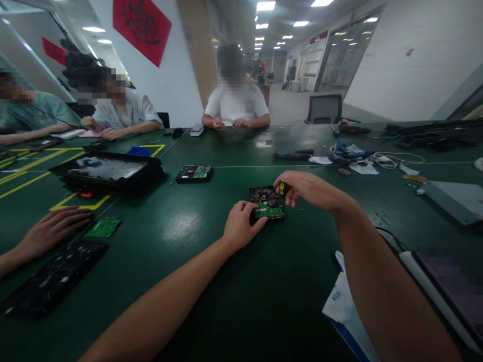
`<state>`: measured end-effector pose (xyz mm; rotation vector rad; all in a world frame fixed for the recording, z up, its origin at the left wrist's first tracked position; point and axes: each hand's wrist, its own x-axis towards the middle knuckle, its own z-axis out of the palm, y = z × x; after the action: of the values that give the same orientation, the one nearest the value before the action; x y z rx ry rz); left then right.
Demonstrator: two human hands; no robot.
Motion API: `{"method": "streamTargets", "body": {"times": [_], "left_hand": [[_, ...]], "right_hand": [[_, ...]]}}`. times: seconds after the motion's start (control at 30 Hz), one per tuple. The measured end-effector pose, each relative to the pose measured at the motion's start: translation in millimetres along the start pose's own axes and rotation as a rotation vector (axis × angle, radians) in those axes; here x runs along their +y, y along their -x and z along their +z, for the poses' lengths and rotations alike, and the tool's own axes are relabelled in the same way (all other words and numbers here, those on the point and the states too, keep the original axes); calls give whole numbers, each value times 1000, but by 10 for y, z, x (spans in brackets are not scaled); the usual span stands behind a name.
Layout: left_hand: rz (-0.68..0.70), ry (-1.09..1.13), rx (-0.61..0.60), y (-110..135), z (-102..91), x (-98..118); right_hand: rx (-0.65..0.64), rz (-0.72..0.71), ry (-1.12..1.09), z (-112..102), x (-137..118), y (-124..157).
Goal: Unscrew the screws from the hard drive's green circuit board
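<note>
Gripping a hard drive (269, 211) by its near left corner, the left hand (242, 224) is partly closed, thumb along the near edge and fingers bent over the left side. Drive lies flat on the green table (211, 296), circuit board facing up, roughly ahead of the wearer. Right hand (310, 190) is curled at the drive's far right side, fingertips closed on a yellow-and-black tool (283, 188); whether its lower end touches the drive, cannot tell. A few tiny metal pieces (301, 209) lie just right of the drive. A second drive (194, 173) sits farther off to the left, apart from both hands, with a black tray (154, 168) beyond it on the left. Near the left edge, a co-worker's hand (62, 223) rests beside a loose green board (103, 228); a dark flat casing (55, 276) lies nearer. Across the table, a person in white (236, 105) sits with both hands together.
</note>
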<state>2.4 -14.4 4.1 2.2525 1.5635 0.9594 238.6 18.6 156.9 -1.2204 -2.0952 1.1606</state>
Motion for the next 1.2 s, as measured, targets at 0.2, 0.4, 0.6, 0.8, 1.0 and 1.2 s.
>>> {"method": "streamTargets", "body": {"times": [0.2,0.4,0.6,0.8,1.0,1.2], "left_hand": [[-5,-3,-2,-1,5,-2],[-1,1,3,-1,3,-3],[-3,-1,-2,2,2,-6],[-4,-8,-1,0,21,-23],[-9,-3,1,0,19,-13],[-2,1,8,1,7,3]], "right_hand": [[141,-53,267,-48,31,-18],[251,-30,320,-39,39,-16],[228,-77,195,-25,57,-30],[121,-4,21,8,89,-68],[209,-83,235,-30,95,-54],[270,-50,305,-51,66,-40]]}}
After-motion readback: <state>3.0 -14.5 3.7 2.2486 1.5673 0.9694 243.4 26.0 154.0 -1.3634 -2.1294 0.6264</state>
